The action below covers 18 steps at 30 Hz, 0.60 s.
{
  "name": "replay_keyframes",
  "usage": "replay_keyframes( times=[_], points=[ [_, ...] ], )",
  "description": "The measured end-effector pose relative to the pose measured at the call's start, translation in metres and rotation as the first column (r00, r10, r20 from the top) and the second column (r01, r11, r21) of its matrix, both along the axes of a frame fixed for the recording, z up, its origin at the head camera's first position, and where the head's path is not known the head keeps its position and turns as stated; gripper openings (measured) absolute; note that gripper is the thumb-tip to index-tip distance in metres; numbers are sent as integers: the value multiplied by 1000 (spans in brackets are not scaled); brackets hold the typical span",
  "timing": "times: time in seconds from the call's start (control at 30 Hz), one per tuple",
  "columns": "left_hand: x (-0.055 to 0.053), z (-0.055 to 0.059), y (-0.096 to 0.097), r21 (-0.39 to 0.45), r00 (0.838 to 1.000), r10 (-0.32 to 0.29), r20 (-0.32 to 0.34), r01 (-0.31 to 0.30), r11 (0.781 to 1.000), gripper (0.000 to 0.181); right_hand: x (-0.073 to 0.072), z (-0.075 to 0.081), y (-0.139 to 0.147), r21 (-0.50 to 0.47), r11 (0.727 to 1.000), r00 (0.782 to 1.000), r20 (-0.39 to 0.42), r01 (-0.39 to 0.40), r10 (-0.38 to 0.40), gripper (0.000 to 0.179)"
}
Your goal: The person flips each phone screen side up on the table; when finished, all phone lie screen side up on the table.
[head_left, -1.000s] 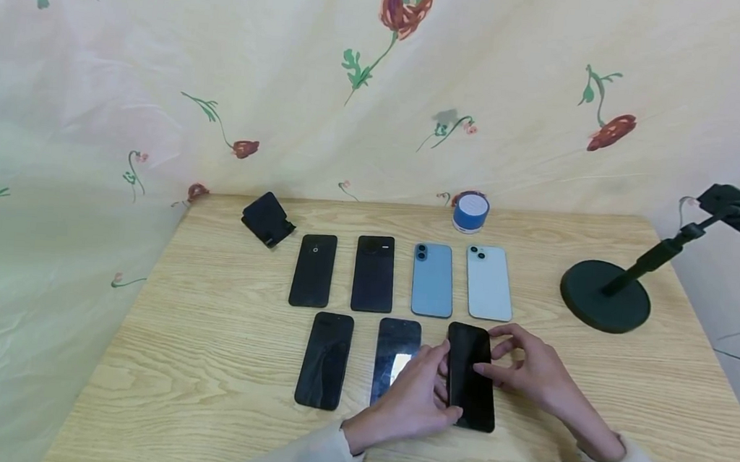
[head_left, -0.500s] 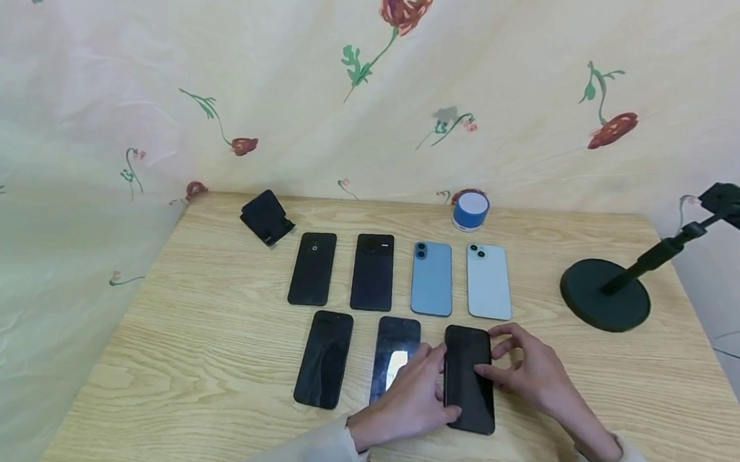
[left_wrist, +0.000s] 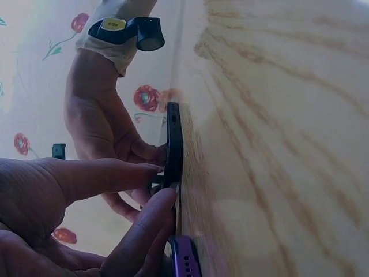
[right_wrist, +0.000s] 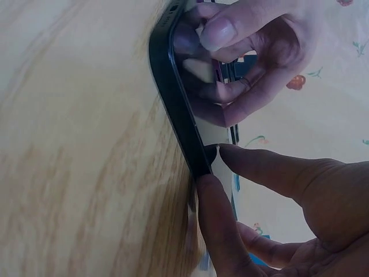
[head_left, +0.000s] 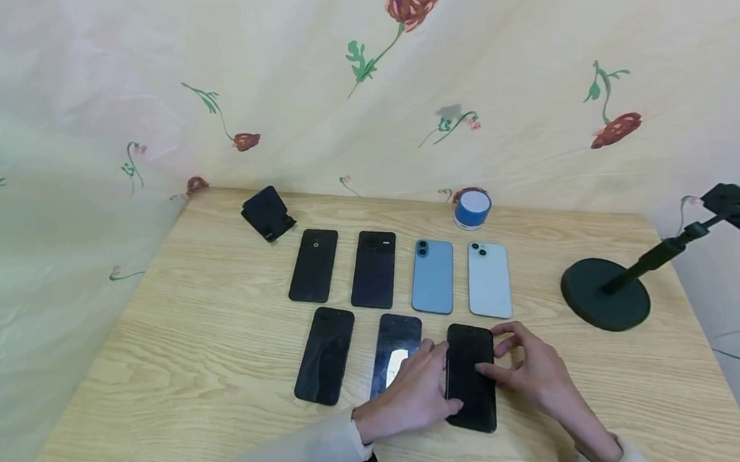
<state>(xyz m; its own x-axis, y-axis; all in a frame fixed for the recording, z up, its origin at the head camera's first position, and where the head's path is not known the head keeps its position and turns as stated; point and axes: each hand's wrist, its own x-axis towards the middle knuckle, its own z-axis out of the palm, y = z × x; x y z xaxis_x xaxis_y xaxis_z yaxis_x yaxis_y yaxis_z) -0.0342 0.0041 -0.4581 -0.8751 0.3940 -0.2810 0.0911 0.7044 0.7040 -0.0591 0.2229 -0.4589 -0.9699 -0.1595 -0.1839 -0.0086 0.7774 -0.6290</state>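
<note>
A black smartphone point(head_left: 472, 377) lies screen up at the right end of the front row, between both hands. At its left side my left hand point(head_left: 411, 394) holds it, the thumb near the lower left of the screen and the fingers along the edge. My right hand point(head_left: 531, 374) pinches its right side, with the thumb at the screen's edge and a fingertip near the upper right corner. The right wrist view shows the phone's dark side point(right_wrist: 181, 115) close to the tabletop. Partly hidden under my left hand is another dark phone point(head_left: 395, 345), whose purple frame point(left_wrist: 185, 259) shows in the left wrist view.
A black phone point(head_left: 324, 356) lies front left. Behind are two dark phones point(head_left: 314, 265) point(head_left: 374, 270), a blue phone point(head_left: 434, 277) and a pale blue one point(head_left: 491, 280). Farther back stand a folded black stand point(head_left: 268, 213), a blue cylinder point(head_left: 473, 209) and a round-based stand point(head_left: 605, 294).
The held smartphone has gone from slightly tilted to flatter, its upper end shifting a little left before settling. Both hands stay on it, and the head view has shifted slightly.
</note>
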Motion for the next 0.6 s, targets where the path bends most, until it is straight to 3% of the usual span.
replay_keyframes(
  times=[0.2,0.3,0.47,0.6],
  points=[
    [-4,0,0,-14,999,-11,-42,10,1000,82,1,1,-1,17,1000,1000,-13,5,-4,63],
    [-5,-1,-1,5,1000,-4,-26,4,1000,82,1,2,-1,10,1000,1000,-8,5,-5,64],
    [-5,1,-5,98,999,12,48,-17,995,87,1,5,-1,-22,1000,999,40,6,-5,65],
    [-8,5,-11,152,1000,-17,19,14,988,89,1,8,-1,-43,999,997,77,-1,4,66]
  ],
)
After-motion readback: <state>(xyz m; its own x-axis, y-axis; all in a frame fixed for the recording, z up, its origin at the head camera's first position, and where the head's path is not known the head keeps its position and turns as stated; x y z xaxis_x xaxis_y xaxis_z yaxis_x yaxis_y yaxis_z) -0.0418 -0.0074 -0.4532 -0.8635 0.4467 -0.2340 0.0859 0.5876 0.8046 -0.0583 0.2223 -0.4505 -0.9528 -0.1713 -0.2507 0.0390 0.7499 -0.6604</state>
